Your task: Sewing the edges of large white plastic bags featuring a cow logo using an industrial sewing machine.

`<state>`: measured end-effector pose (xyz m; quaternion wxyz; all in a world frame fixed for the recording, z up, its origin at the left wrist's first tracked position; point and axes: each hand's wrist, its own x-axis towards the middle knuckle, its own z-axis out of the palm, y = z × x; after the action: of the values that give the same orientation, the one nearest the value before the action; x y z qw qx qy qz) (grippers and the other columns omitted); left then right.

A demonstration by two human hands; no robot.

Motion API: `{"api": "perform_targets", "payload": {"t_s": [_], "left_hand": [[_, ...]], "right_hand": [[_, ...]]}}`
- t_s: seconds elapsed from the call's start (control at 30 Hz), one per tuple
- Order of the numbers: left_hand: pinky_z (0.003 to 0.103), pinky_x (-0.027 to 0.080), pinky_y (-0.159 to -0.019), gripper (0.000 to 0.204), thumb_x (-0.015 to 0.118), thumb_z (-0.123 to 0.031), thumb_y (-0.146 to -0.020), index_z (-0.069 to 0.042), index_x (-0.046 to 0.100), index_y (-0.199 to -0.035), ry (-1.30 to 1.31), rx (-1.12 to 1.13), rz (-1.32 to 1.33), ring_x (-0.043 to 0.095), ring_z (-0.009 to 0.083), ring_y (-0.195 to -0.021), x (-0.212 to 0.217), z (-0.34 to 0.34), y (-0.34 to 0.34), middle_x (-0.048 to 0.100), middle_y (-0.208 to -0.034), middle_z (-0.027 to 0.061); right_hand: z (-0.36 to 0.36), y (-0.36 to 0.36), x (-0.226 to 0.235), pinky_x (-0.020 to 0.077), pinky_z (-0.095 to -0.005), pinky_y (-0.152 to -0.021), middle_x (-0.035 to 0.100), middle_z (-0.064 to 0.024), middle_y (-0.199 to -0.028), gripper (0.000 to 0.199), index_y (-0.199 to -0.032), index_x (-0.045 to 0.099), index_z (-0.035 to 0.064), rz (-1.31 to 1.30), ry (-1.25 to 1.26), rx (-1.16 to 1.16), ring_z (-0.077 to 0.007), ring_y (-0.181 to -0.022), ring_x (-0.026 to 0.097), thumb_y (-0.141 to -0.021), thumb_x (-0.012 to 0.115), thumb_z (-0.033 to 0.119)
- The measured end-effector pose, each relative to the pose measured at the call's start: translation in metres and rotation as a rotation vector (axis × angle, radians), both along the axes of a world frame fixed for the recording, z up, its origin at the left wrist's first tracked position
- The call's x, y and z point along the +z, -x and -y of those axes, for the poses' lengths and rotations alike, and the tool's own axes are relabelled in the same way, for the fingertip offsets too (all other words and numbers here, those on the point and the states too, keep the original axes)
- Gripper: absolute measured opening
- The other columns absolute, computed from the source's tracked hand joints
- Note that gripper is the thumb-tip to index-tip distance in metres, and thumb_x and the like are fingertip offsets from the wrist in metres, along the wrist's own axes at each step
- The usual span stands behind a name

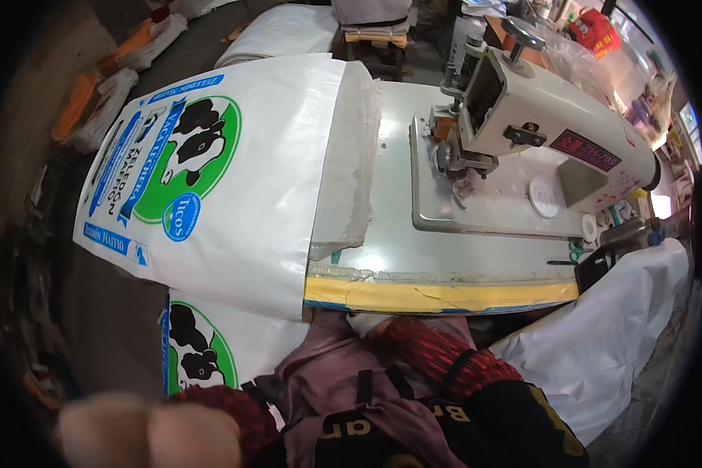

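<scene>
My left hand (pixel 148 434) is close to the camera at the lower left, so blurred that its grip cannot be told. A red patterned sleeve (pixel 230 407) is beside it. My right hand (pixel 373 324) rests low in front of my lap, just under the table's front edge, with a white patch at it and its fingers mostly hidden. A white sack (pixel 277 179) printed with a cow in a green circle lies flat over the table's left end. Below it hangs part of another cow-print sack (pixel 261 343), near my left sleeve.
An industrial sewing machine (pixel 558 117) stands on the table's right half. Yellow tape (pixel 444 294) lines the table's front edge. Green-handled scissors (pixel 576 249) lie at the right, above a white sheet (pixel 600 343) hanging down. More white sacks (pixel 285 31) are stacked behind.
</scene>
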<state>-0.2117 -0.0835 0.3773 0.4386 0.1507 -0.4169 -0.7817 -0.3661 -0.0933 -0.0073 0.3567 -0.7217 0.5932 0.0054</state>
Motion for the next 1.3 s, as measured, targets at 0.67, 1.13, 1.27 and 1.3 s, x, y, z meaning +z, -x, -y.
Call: {"api": "perform_targets", "payload": {"t_s": [0.67, 1.13, 1.27, 1.3], "left_hand": [[0.025, 0.034, -0.048, 0.016, 0.073, -0.013, -0.075, -0.001, 0.063, -0.072, -0.107, 0.664, 0.743, 0.042, 0.0061, -0.053, -0.279, 0.222, 0.008, 0.052, -0.059, -0.0037], [0.030, 0.039, -0.051, 0.007, 0.058, -0.007, -0.083, -0.005, 0.064, -0.082, 0.707, 1.175, 1.092, 0.052, 0.0158, -0.056, -0.223, 0.156, -0.004, 0.057, -0.064, 0.0074], [0.029, 0.031, -0.045, 0.034, 0.061, -0.021, -0.087, -0.003, 0.051, -0.060, 0.490, 1.258, 0.816, 0.036, 0.0136, -0.046, -0.166, 0.161, -0.074, 0.042, -0.049, 0.0083], [0.029, 0.031, -0.045, 0.034, 0.061, -0.021, -0.087, -0.003, 0.051, -0.060, 0.470, 1.227, 0.806, 0.036, 0.0136, -0.046, -0.168, 0.152, -0.059, 0.042, -0.049, 0.0083]], "right_hand": [[0.091, 0.061, 0.101, 0.0485, -0.0241, -0.066, 0.063, -0.0038, -0.087, 0.036, -0.108, 0.056, 0.0015, 1.426, -0.256, -0.709, -0.0109, -0.080, 0.060, -0.085, 0.063, 0.027], [0.056, 0.019, 0.134, 0.0397, -0.0235, -0.057, 0.054, 0.0005, -0.068, 0.018, -0.084, 0.060, 0.0052, 1.162, 0.047, -0.753, -0.0085, -0.062, 0.048, -0.081, 0.065, 0.022], [-0.012, 0.053, 0.112, 0.0395, -0.0223, -0.056, 0.056, 0.0008, -0.068, 0.018, -0.086, 0.059, 0.0040, 1.119, -0.117, -0.770, -0.0092, -0.061, 0.049, -0.083, 0.063, 0.021], [-0.027, 0.066, 0.123, 0.0416, -0.0243, -0.059, 0.056, -0.0011, -0.070, 0.023, -0.090, 0.057, 0.0030, 0.886, -0.199, -0.764, -0.0116, -0.064, 0.052, -0.082, 0.064, 0.024]]}}
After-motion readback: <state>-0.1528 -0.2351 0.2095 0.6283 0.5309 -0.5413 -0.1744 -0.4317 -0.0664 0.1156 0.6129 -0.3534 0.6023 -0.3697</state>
